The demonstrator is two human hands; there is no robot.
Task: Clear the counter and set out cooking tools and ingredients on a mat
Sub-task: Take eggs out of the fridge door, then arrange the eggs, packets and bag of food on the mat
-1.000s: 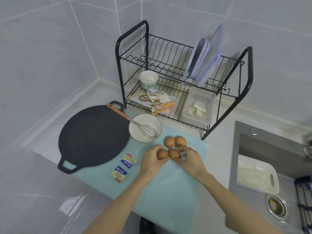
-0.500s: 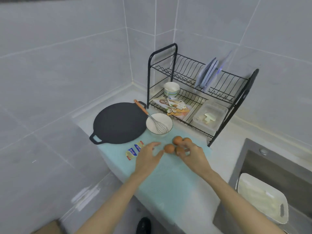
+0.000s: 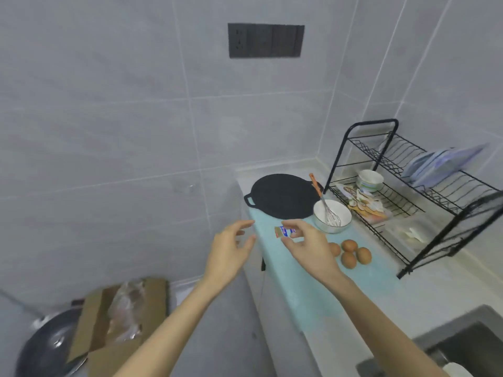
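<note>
Left hand (image 3: 231,248): up in the air beside the counter edge, fingers spread, holding nothing.
Right hand (image 3: 310,244): over the mat, fingers loosely bent.
Little packet (image 3: 283,231): blue and yellow, at the right hand's fingertips. I cannot tell if the hand holds it or if it just lies on the mat.
Mat (image 3: 313,292): light blue, spread along the counter.
Eggs (image 3: 353,253): four brown ones on the mat, just right of the right hand.
Griddle pan (image 3: 283,195): black and flat, at the mat's far end.
Bowl (image 3: 321,217): white, beside the pan, with a whisk (image 3: 330,213) inside.
Dish rack (image 3: 402,202): black wire, behind the eggs.
</note>
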